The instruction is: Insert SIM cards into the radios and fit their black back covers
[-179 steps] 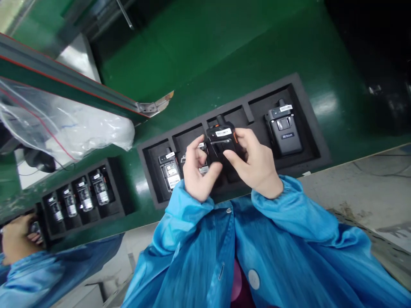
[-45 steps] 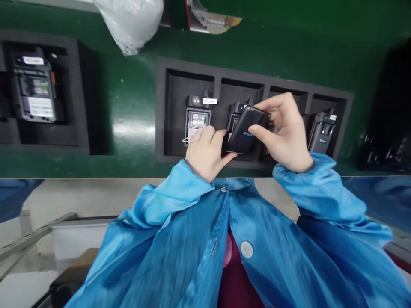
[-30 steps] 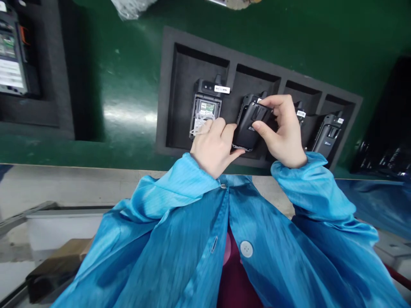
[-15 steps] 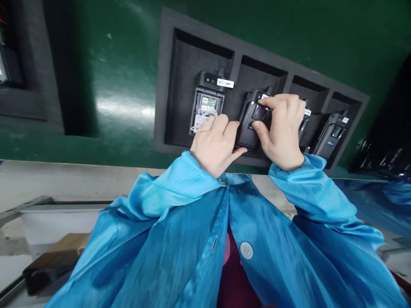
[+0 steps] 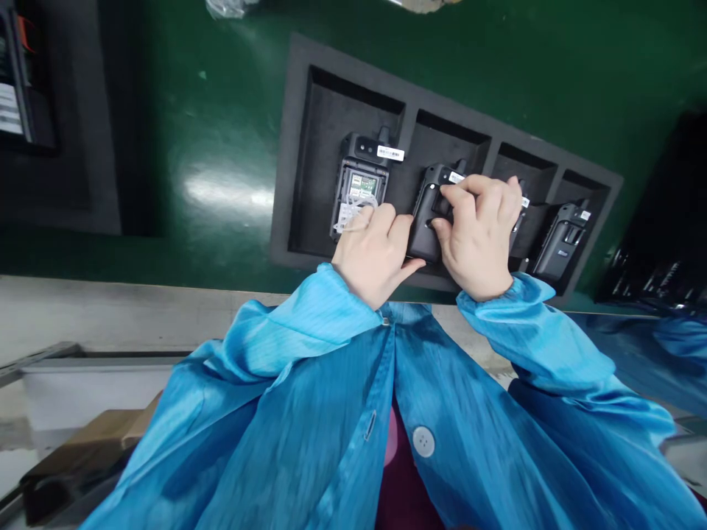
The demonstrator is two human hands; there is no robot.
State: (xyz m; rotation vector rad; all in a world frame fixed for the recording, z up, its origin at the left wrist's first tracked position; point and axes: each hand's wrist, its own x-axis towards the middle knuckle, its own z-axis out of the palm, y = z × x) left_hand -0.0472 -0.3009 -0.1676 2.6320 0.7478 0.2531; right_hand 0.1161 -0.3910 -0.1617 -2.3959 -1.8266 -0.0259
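Note:
A black handheld radio (image 5: 425, 224) with a stubby antenna and a white barcode label lies in the second compartment of a dark foam tray (image 5: 283, 184). My right hand (image 5: 480, 232) is closed over its back, thumb and fingertips pinching at the clip area. My left hand (image 5: 373, 250) has curled fingers, with a thin white cord (image 5: 361, 202) looped at them; the index finger reaches the radio's left edge and the thumb sticks out. Left of it, an uncovered radio (image 5: 367, 173) in the first compartment shows its circuit board and labels. My left fingers cover its lower part.
Further right in the tray are a partly hidden radio (image 5: 518, 221) and another radio (image 5: 557, 243). A second foam tray (image 5: 77, 147) stands at the left on the green table (image 5: 221, 96). Black shiny plastic (image 5: 652, 258) lies at the right. A cardboard box (image 5: 93, 449) sits below.
The view has shifted slightly, bringing a clear plastic piece into the top edge. My right fingers have moved a little over the radio's back; my left hand keeps its pose.

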